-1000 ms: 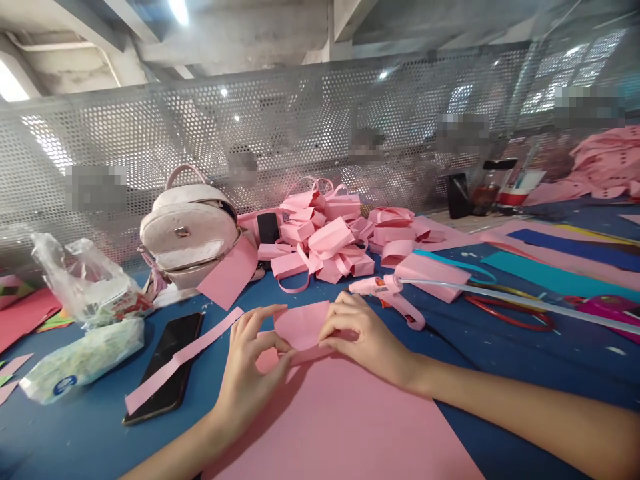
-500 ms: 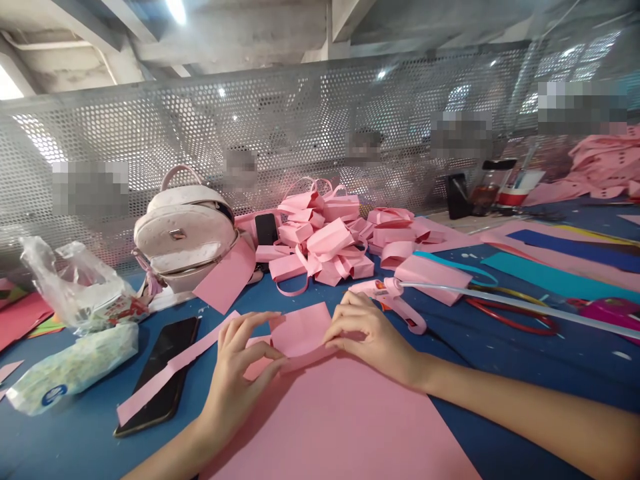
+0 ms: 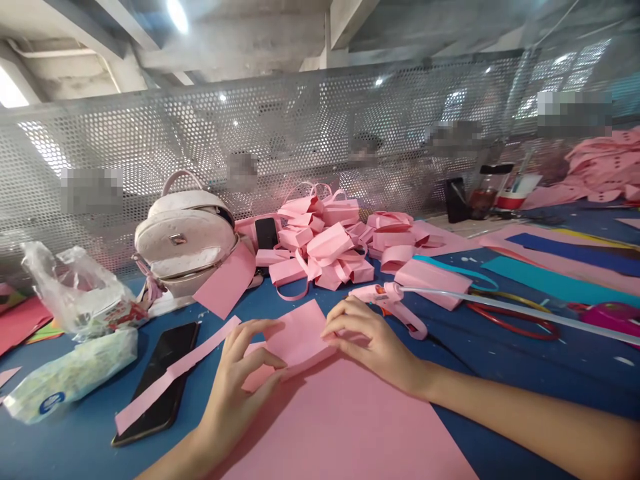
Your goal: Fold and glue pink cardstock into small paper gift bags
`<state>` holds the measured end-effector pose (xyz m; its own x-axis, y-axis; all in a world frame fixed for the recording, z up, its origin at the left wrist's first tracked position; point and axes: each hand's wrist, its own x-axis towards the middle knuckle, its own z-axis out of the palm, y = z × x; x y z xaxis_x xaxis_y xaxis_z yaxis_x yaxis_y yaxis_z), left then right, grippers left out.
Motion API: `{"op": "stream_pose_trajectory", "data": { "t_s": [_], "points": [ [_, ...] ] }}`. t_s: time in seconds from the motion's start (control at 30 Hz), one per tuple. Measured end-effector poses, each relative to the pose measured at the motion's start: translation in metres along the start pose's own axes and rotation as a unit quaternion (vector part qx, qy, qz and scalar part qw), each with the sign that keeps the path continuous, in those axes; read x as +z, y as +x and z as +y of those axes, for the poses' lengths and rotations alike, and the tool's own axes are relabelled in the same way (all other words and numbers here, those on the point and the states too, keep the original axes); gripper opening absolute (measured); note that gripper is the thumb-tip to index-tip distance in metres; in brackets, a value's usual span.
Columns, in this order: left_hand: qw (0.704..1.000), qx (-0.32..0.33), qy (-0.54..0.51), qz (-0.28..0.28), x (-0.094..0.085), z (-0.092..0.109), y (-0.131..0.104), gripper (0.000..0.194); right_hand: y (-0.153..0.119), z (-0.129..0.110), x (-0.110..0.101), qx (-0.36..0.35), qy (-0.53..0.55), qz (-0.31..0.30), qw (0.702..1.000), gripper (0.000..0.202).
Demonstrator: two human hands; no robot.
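Observation:
A small folded piece of pink paper is held between my two hands, over a large flat pink sheet. My left hand pinches its left side with curved thumb and fingers. At the right side, my right hand grips the edge between thumb and fingertips. Just beyond my right hand lies a pink glue gun with a long clear glue stick in its back. A narrow pink paper strip rests across a black phone left of my left hand.
Behind the hands is a pile of folded pink paper bags, beside a white backpack. A plastic bag and a tissue pack lie at left. Coloured strips and a magenta tape dispenser are at right. A perforated metal screen stands behind.
The folded pink paper has tilted slightly between my hands, its upper edge shifting left. Both hands keep their hold and have moved very little.

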<state>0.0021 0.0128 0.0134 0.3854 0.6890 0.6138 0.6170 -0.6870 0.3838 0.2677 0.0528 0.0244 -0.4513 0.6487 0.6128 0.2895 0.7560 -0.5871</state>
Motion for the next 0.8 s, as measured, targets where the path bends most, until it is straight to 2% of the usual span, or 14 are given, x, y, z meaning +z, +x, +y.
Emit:
{"op": "stream_pose_trajectory", "data": {
  "t_s": [0.3,0.8],
  "points": [
    [1.000,0.007,0.006,0.010,0.0003,0.0014,0.0004,0.010,-0.0021,0.0001,0.0006,0.005,0.006,-0.001,1.000,0.014],
    [1.000,0.015,0.024,0.002,0.0009,0.0015,0.0005,0.013,-0.0029,0.0003,0.0004,-0.046,-0.069,-0.035,0.996,0.009]
  ]
}}
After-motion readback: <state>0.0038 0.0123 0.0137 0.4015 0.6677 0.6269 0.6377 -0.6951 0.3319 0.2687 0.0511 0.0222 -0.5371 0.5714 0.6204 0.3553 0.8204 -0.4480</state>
